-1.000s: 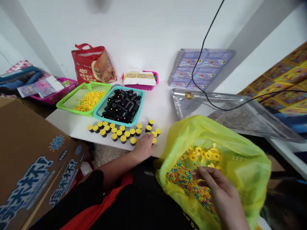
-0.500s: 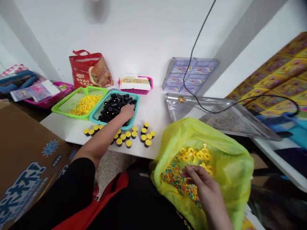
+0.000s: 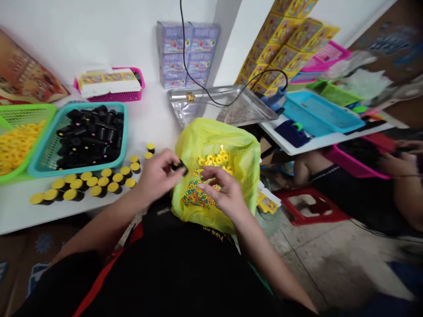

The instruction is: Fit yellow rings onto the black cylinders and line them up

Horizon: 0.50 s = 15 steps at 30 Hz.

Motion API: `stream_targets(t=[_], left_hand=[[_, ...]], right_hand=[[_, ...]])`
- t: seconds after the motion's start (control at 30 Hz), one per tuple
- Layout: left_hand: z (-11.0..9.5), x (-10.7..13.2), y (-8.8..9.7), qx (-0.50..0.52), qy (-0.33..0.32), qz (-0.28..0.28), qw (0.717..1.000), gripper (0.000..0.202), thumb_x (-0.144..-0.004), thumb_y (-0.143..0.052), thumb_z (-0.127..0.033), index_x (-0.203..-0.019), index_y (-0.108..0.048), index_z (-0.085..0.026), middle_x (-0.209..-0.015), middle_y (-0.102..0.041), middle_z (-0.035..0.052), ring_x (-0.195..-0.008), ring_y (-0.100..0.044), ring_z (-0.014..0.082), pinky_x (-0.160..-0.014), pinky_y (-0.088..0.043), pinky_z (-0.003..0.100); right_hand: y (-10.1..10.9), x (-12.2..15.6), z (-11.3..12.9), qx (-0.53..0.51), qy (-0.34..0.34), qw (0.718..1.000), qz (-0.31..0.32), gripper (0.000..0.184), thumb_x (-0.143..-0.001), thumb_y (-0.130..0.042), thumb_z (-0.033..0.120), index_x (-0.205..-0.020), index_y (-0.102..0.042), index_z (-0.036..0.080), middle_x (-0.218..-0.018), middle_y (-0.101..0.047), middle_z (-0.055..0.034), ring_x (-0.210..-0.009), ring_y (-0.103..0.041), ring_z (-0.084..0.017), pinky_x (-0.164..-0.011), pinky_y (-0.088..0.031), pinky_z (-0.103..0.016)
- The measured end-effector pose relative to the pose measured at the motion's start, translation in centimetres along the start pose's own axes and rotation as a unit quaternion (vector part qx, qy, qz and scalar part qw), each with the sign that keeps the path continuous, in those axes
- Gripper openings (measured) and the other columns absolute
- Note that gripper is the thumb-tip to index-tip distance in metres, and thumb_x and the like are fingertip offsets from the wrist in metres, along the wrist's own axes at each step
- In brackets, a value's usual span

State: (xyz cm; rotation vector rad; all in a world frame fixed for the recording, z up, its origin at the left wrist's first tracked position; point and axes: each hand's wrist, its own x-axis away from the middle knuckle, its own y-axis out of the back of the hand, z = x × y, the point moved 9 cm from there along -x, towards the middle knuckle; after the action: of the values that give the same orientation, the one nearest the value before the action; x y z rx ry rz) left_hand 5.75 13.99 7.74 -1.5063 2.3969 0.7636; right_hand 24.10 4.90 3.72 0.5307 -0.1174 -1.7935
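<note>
Pinching a black cylinder (image 3: 179, 165) in my left hand (image 3: 158, 177) at the edge of the yellow plastic bag (image 3: 228, 141); right hand (image 3: 222, 190) open, fingers curved above the beads (image 3: 198, 197) inside.

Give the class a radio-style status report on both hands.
Left hand pinching black piece at bag mouth. Right hand over coloured beads in yellow-green plastic bag. Yellow-capped black cylinders beside left hand.

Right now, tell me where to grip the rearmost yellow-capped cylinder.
Grip the cylinder around its black body, coming down from above and behind: it stands upright, cap up, with its far side free, while another cylinder sits just in front.
</note>
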Motion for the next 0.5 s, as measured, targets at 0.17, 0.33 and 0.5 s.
stream_targets(t=[0.17,0.33,0.5], left_hand=[[1.1,2.8,-8.7,0.059,0.055,0.112,0.99,0.018,-0.084,-0.069,-0.03,-0.09,-0.057,-0.02,-0.07,-0.056,-0.0045,-0.053,-0.043,0.0077,-0.051,-0.035,0.023],[2.5,2.7,-8.4,0.077,0.062,0.087,0.991,0.021,-0.088,-0.065,-0.035,-0.099,-0.058,-0.019,-0.072,-0.056,-0.003,-0.055,-0.046,0.0086,-0.052,-0.037,0.023],[2.8,2.9,-8.4,0.117,0.089,0.071,0.987,0.015,-0.089,-0.065,-0.034,-0.091,-0.061,-0.019,-0.068,-0.056,-0.0019,-0.056,-0.05,0.0104,-0.052,-0.041,0.024]], right_hand=[[-0.8,1.0,0.1,0.145,0.069,0.979,0.129,0.022,-0.091,-0.066,0.028,-0.112,-0.068,0.021,-0.094,-0.071,-0.0061,-0.084,-0.067,-0.021,-0.076,-0.053,-0.035],[0.5,2.4,-5.0,0.466,0.01,0.861,0.202,0.021,-0.08,-0.064,0.007,-0.097,-0.072,0.014,-0.091,-0.067,-0.0138,-0.083,-0.063,-0.026,-0.07,-0.046,-0.035],[-2.8,3.6,-6.6,0.499,0.012,0.817,0.289,0.026,-0.076,-0.056,0.0,-0.09,-0.072,0.014,-0.092,-0.068,-0.0151,-0.085,-0.062,-0.026,-0.071,-0.044,-0.034]])
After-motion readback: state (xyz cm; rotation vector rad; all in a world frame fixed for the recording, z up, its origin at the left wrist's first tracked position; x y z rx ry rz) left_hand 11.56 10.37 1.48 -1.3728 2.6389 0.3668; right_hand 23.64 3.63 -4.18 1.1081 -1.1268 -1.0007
